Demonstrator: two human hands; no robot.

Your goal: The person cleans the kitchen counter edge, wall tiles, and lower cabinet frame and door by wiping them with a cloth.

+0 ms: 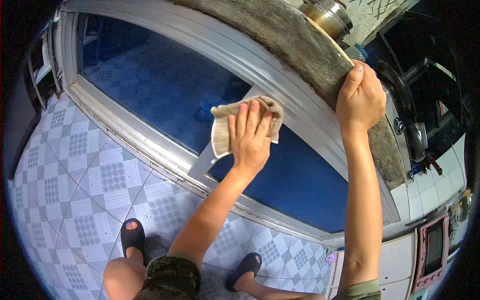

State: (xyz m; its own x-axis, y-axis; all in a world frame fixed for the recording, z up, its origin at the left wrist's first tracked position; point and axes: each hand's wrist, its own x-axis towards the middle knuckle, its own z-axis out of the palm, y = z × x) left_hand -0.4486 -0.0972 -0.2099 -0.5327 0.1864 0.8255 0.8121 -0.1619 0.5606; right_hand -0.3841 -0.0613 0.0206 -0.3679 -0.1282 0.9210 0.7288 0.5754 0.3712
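My left hand [251, 145] presses a beige cloth [222, 132] with a pale border against the white middle bar [202, 167] of a framed glass panel. Its fingers are stretched over the cloth, whose upper right part is bunched up. Dark blue glass panes [155, 80] lie on both sides of that bar. Higher up on the right, my right hand [363, 97] is closed around the edge of a rough grey-brown ledge [295, 42]; its thumb rests on top and the other fingers are partly hidden.
A metal pot [327, 19] stands beyond the ledge, with a blue-capped container [356, 52] near my right hand. At the lower right is a pink oven [432, 247] by white cabinet doors [395, 262]. My slippered feet are on patterned floor tiles [75, 185].
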